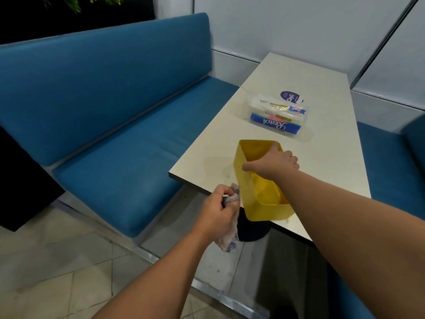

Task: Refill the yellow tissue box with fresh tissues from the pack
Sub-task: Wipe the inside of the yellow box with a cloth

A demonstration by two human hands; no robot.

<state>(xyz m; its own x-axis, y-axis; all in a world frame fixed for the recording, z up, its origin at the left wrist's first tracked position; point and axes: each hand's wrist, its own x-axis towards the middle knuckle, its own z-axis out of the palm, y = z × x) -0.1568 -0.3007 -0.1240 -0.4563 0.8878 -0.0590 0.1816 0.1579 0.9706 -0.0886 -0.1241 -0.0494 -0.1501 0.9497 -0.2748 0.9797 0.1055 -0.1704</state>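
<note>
Head view, nearest first, with the yellow tissue box as the landmark: the left hand hangs just off the box's near left corner, beyond the counter edge, its grip curled tight round a crumpled cloth that dangles below the fist. The box sits open and apparently empty at the counter's near edge, tipped a little toward the left, its long axis running away from the person. The right hand reaches across the box's open top, thumb hooked over the left wall and fingers folded over the right rim, so this grip pinches the box itself. Past the far end of the box, well apart from it, lies the tissue pack, wrapped in clear film with a blue band, long axis crosswise to the box. Beyond that lies a round purple sticker. Left of the box runs a blue bench seat. The pack lies straight ahead of the right hand, which I judge the nearer and better placed to fetch it, since the left is busy with the cloth.
</note>
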